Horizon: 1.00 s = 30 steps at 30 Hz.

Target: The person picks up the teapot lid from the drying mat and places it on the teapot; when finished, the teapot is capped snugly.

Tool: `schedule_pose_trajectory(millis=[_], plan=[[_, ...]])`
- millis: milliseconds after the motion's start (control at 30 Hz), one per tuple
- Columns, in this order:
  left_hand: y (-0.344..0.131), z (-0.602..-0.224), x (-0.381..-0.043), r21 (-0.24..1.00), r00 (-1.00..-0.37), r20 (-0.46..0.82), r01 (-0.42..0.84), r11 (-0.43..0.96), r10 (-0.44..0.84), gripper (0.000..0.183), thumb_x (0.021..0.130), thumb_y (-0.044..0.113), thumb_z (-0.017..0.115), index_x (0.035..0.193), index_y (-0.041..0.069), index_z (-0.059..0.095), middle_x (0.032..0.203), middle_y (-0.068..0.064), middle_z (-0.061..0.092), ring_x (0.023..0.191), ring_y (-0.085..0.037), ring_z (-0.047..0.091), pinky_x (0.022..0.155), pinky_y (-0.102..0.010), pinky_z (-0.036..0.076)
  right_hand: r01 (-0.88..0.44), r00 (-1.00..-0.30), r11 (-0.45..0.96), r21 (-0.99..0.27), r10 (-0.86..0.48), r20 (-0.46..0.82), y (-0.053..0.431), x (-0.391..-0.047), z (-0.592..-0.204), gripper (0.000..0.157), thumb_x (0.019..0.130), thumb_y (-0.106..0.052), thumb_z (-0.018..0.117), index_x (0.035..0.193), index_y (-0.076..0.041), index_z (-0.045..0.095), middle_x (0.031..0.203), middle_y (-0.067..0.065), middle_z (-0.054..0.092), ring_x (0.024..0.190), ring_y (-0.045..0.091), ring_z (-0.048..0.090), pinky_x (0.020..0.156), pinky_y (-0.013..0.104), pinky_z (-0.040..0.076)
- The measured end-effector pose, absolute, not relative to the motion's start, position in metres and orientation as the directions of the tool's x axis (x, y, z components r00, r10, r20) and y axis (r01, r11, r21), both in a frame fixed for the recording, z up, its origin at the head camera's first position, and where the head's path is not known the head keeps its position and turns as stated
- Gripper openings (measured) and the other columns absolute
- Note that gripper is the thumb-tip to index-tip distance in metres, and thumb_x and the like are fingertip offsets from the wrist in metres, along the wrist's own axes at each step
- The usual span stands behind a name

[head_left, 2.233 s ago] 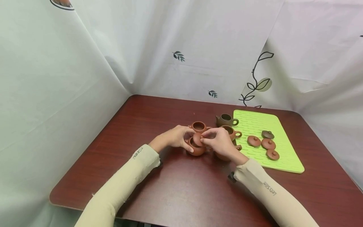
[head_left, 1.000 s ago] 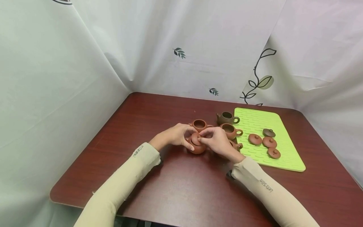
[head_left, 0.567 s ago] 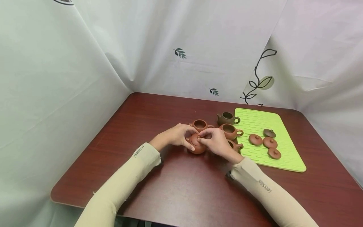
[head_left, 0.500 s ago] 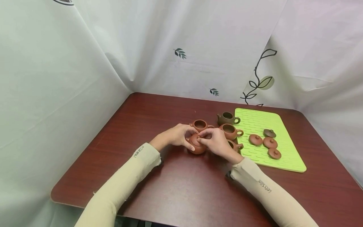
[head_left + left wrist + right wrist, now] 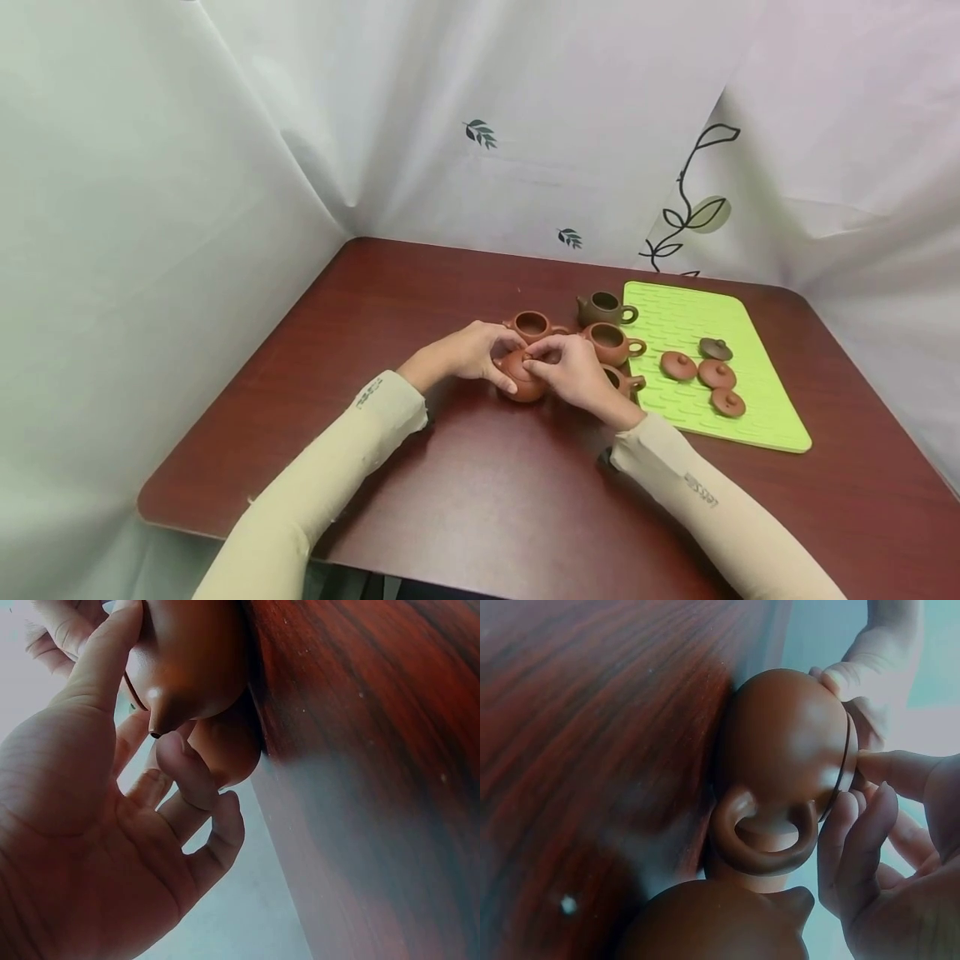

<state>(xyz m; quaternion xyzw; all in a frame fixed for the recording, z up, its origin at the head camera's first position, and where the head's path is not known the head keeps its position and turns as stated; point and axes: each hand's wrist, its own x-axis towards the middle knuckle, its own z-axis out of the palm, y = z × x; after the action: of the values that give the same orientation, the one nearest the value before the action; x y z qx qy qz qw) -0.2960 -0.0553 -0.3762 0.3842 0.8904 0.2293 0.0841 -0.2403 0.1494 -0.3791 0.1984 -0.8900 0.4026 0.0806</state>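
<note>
A small reddish-brown clay teapot [image 5: 522, 391] stands on the table with its lid [image 5: 513, 365] seated in the opening. My left hand [image 5: 474, 350] holds the pot from the spout side, the thumb near the rim and the fingers behind. In the left wrist view, the spout [image 5: 166, 714] points between the thumb and fingers. My right hand [image 5: 576, 372] pinches the knob of the lid, which its fingertips mostly hide. The right wrist view shows the ring handle [image 5: 761, 862] below those fingers and a thin dark seam under the lid.
Around the held pot are lidless teapots: one reddish pot [image 5: 531, 327] behind, two reddish pots [image 5: 609, 343] at right, and a dark brown pot [image 5: 600, 309]. A green mat [image 5: 765, 421] bears several lids [image 5: 678, 366]. White cloth walls [image 5: 420, 167] border the table.
The lid, tilted over the pot's opening at first, has come down and now sits level in it. Both hands have kept their hold, with little movement in the last half second.
</note>
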Motion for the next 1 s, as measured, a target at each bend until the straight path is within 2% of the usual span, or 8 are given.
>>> schedule_pose_trajectory(millis=[433,700,1000], plan=[[-0.055,-0.38,-0.295,0.48,-0.69,0.024,0.642,0.598,0.723,0.067,0.071,0.044,0.089,0.128,0.018,0.064,0.124,0.004,0.065,0.106,-0.012,0.059,0.089,-0.03,0.047,-0.421,-0.905,0.575,-0.701,-0.313,0.287,0.152,-0.238,-0.379,0.013,0.085,-0.005,0.078,0.098,-0.004,0.078,0.091,0.006,0.075,0.073,0.019,0.067,0.059,0.023,0.049],[-0.054,-0.373,-0.296,0.447,-0.66,0.021,0.678,0.583,0.751,0.064,0.075,0.043,0.086,0.129,0.017,0.064,0.124,0.004,0.064,0.104,-0.017,0.058,0.085,-0.03,0.047,-0.382,-0.92,0.578,-0.721,-0.31,0.24,0.168,-0.238,-0.372,0.017,0.085,-0.008,0.077,0.102,-0.008,0.078,0.093,0.004,0.074,0.067,0.015,0.064,0.057,0.028,0.05],[-0.056,-0.369,-0.292,0.399,-0.65,-0.038,0.687,0.608,0.759,0.067,0.078,0.048,0.083,0.132,0.016,0.061,0.126,0.0,0.059,0.103,-0.017,0.058,0.084,-0.034,0.048,-0.389,-0.92,0.585,-0.711,-0.278,0.275,0.184,-0.23,-0.374,0.016,0.085,-0.002,0.073,0.1,0.0,0.077,0.089,0.006,0.074,0.069,0.013,0.066,0.063,0.028,0.051]])
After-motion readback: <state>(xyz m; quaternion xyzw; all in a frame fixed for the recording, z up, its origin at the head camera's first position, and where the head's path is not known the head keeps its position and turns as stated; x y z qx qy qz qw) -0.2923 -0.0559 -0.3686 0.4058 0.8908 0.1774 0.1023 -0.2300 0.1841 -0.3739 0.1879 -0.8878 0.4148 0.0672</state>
